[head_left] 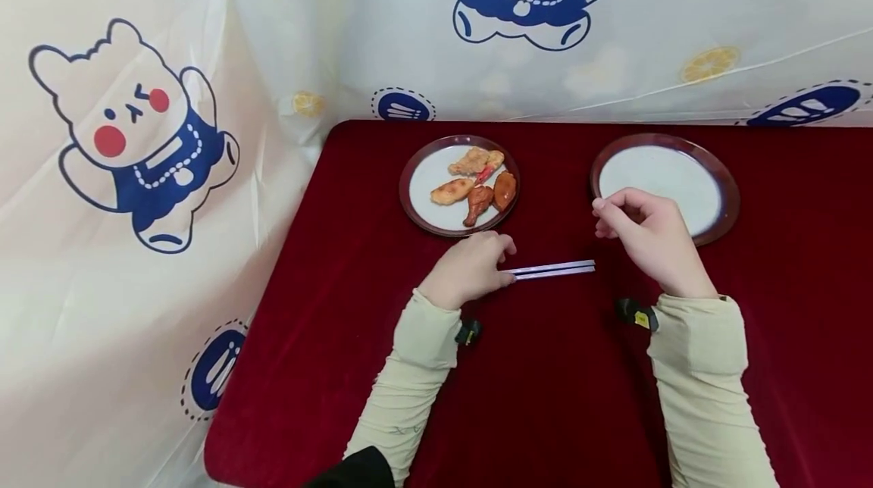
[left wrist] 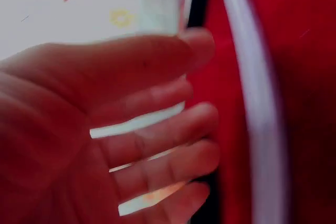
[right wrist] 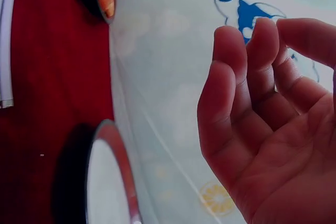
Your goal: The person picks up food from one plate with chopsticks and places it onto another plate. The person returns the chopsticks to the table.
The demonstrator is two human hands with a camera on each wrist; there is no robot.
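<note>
Red cloth (head_left: 532, 397), pale chopsticks (head_left: 559, 267), and a left hand (head_left: 470, 267) poised at their near end.
From the head view, the chopsticks lie at that hand's 3 o'clock, the food plate (head_left: 421, 189) at its 12; the right hand (head_left: 651, 234) hovers at the chopsticks' 2 o'clock. Left wrist view: thumb and fingers stand parted, gripping nothing; pinching both sticks together would, I'd judge, stop them splaying. Right wrist view: fingers bend loosely around nothing; I'd have them clear the white plate's (right wrist: 107, 192) rim.

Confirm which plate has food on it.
The left plate, just beyond the left hand: food lies on it, while the right plate shows none.
</note>
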